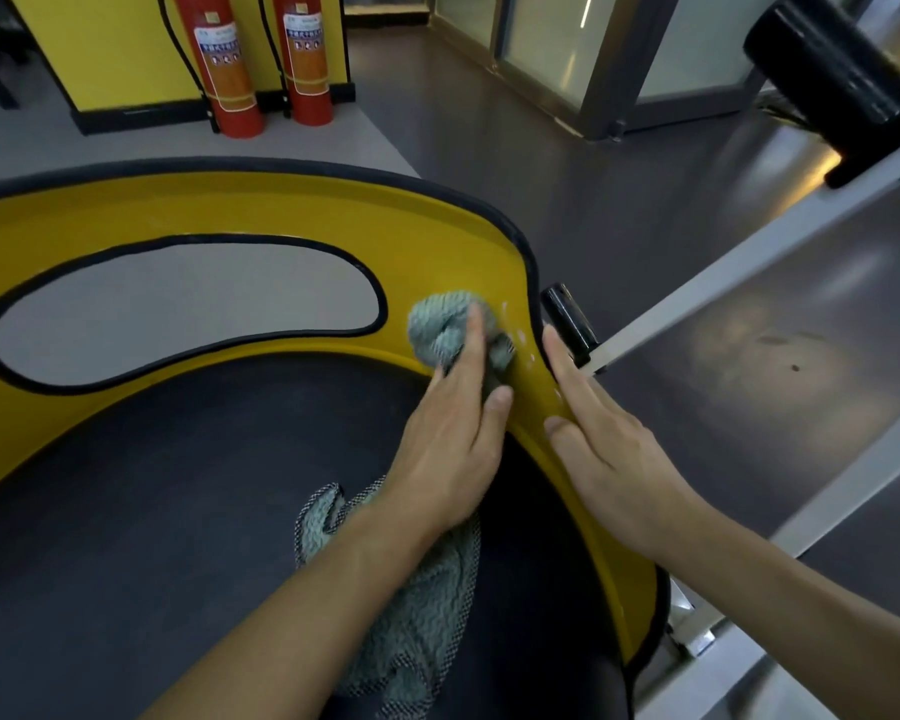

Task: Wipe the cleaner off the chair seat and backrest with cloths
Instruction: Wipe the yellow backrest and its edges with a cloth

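Left hand (453, 433), fingers straight, pressing grey cloth (437, 324) on yellow backrest (281, 215), right hand (604, 449) fingers flat on rim

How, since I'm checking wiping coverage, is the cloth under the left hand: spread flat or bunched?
Bunched: the cloth is a wadded lump under the left hand on the yellow backrest.

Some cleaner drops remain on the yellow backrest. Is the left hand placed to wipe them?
Likely yes: the drops sit right beside the cloth under the left hand, nothing between.
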`<state>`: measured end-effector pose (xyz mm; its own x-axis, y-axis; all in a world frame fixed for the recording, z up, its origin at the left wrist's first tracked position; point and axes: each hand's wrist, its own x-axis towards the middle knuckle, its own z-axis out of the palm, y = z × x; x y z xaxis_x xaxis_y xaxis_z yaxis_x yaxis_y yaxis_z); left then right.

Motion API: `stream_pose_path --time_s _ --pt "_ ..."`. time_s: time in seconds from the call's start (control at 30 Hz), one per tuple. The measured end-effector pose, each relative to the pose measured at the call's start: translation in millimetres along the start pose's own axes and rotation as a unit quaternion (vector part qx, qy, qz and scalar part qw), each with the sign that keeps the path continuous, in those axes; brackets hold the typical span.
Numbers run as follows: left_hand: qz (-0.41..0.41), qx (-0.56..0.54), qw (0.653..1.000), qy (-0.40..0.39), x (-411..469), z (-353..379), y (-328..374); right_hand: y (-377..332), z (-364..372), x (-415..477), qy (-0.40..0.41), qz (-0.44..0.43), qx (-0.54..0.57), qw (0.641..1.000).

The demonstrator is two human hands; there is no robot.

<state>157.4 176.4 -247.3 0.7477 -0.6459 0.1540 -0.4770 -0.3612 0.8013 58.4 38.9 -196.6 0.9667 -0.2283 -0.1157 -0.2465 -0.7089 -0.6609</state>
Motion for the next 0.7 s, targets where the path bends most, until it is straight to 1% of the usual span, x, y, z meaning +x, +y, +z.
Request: stream_pose_path --time_s 0.07,0.1,0.17,0.23,0.33,0.4,0.47,0.53,0.6,0.7 --pt "-0.078 -0.033 0.996 -0.018 -9 12 -12 0 1 0 0.001 -0.002 0.002 1.000" --pt "-0.094 -0.036 0.994 -0.029 -11 16 -17 -1 1 0 0.003 -0.002 0.002 1.000" --pt "-0.101 -0.045 0.993 -0.040 -10 17 -17 0 0 1 0.003 0.000 0.001 1.000" --pt "-0.080 -0.050 0.995 -0.022 -6 11 -5 0 0 0 0.000 0.003 -0.001 1.000" --pt "-0.010 -0.030 0.999 0.024 5 -7 17 -1 0 -1 -0.004 0.004 0.001 1.000" --pt "0.023 -0.002 1.000 0.019 6 -16 23 -1 0 -1 -0.005 0.007 0.001 1.000" --pt "0.027 0.012 1.000 0.005 5 -19 21 -2 -1 -1 -0.002 0.004 -0.002 1.000" --pt "0.010 -0.017 1.000 0.006 2 -16 19 -3 -1 -1 -0.007 0.004 -0.006 1.000" --pt "-0.007 -0.063 0.998 0.030 2 -11 20 -3 -2 -1 -0.010 0.007 -0.007 1.000" --pt "-0.008 -0.105 0.991 0.079 4 -9 19 -3 -2 -1 -0.012 0.009 -0.006 1.000"
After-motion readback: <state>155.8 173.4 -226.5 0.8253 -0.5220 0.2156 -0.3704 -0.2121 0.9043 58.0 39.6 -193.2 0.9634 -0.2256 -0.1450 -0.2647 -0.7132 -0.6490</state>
